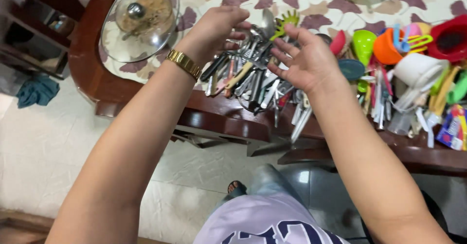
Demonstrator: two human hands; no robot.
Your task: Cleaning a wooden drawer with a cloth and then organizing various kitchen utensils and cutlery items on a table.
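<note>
My left hand (216, 29), with a gold watch (184, 63) on the wrist, hovers over a pile of metal utensils (253, 81) at the table's near edge, its fingers curled toward a large spoon (267, 22). Whether it grips anything I cannot tell. My right hand (306, 61) is held above the same pile with fingers spread, holding nothing. A green slotted spatula (287, 21) lies just beyond its fingertips.
A glass lid (138, 20) with a metal knob sits on a dish at the left of the leaf-patterned tablecloth (311, 5). Colourful plastic cups, funnels and scoops (389, 49) crowd the right side. The dark wooden table edge (219, 120) overhangs a pale tiled floor (44, 146).
</note>
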